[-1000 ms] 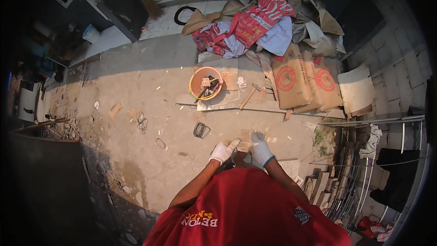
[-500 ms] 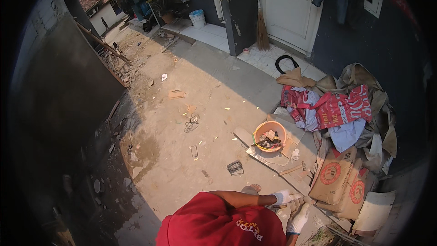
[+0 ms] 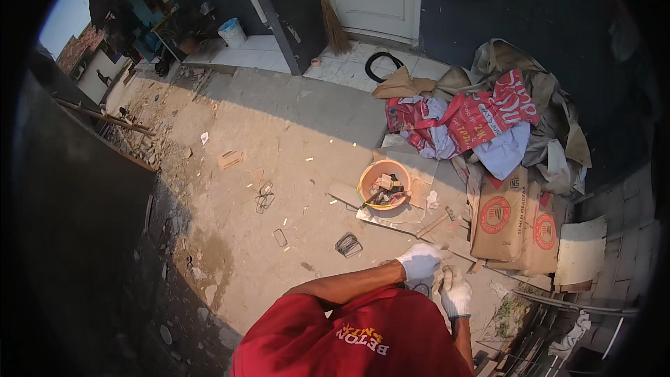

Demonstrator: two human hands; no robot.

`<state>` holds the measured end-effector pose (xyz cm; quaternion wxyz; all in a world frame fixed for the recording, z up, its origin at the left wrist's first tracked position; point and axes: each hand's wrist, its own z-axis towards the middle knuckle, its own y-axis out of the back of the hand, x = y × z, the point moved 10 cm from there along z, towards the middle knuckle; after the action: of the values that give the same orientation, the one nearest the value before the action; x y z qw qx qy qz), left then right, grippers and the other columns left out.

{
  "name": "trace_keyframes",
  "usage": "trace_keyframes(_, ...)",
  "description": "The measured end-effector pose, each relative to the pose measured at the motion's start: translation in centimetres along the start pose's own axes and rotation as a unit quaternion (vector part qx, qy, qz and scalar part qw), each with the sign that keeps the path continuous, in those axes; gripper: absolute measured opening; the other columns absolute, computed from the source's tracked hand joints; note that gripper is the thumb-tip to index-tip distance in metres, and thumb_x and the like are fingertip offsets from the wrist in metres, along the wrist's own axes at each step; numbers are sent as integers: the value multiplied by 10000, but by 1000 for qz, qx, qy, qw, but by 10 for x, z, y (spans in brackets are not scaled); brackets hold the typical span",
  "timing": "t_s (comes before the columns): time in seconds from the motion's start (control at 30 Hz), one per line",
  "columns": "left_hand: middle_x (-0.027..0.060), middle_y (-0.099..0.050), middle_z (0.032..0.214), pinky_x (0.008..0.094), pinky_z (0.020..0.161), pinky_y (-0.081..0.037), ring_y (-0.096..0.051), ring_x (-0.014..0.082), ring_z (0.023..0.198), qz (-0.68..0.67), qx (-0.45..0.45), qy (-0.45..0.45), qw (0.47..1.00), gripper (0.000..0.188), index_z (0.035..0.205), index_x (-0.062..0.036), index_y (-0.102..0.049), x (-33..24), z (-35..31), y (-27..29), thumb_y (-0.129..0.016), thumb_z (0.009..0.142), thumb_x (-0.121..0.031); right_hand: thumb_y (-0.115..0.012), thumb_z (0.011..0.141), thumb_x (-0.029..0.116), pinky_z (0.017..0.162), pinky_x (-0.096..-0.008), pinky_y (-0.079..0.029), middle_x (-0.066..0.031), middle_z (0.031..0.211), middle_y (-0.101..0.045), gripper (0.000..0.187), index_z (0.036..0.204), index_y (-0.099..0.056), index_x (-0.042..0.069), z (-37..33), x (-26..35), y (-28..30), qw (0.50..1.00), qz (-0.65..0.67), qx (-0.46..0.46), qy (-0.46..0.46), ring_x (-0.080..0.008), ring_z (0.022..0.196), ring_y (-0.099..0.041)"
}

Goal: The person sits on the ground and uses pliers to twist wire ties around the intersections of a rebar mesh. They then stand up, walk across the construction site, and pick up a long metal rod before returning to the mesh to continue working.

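Both my hands wear white work gloves and are close together, low in front of my red shirt (image 3: 363, 331). My left hand (image 3: 419, 261) reaches in with its fingers curled toward the right one. My right hand (image 3: 456, 292) is bent inward with closed fingers, close beside the left fingertips. Whatever they grip between them is too small and too covered to name. Just beyond lies a hammer (image 3: 434, 223) with a wooden handle. Farther off, an orange bucket (image 3: 362, 183) with mixed tools and bits stands on a flat board (image 3: 388, 222). A bundle of bent dark wire frames (image 3: 348, 245) lies left of my hands.
Brown paper cement sacks (image 3: 497, 227) lie to the right, below a red-and-white banner (image 3: 481, 122) and a crumpled tarp (image 3: 558, 108). More wire frames (image 3: 264, 197) and small pale pieces are scattered on the concrete. Thin rods (image 3: 551, 297) lie at lower right. A dark wall (image 3: 84, 209) borders the left.
The view has turned, so the surroundings sit farther left and higher. My hands have come closer together, and my left hand now covers more of what lies between them.
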<state>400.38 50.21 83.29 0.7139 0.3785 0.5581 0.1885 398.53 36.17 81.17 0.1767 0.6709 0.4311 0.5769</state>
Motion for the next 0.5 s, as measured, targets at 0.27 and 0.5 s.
trace_keyframes(0.27, 187, -711, 970, 436, 779, -544, -686, 391, 914, -109, 123, -15, 986, 220, 1047, -61, -711, -27, 53, -51, -598, 997, -243, -525, 1028, 414, 959, -470, -507, -217, 1135, -692, 397, 1294, -676, 161, -51, -68, 54, 979, 156, -52, -119, -419, 1037, -661)
trace_keyframes(0.5, 152, -745, 998, 368, 839, -546, -717, 268, 928, -222, 249, -28, 942, 201, 1111, -9, -713, -66, 69, -131, -651, 972, -141, -516, 1076, 301, 747, -276, -528, -54, 953, -718, 378, 1312, -660, 43, -129, -85, 50, 851, 482, -121, -169, -123, 776, -631)
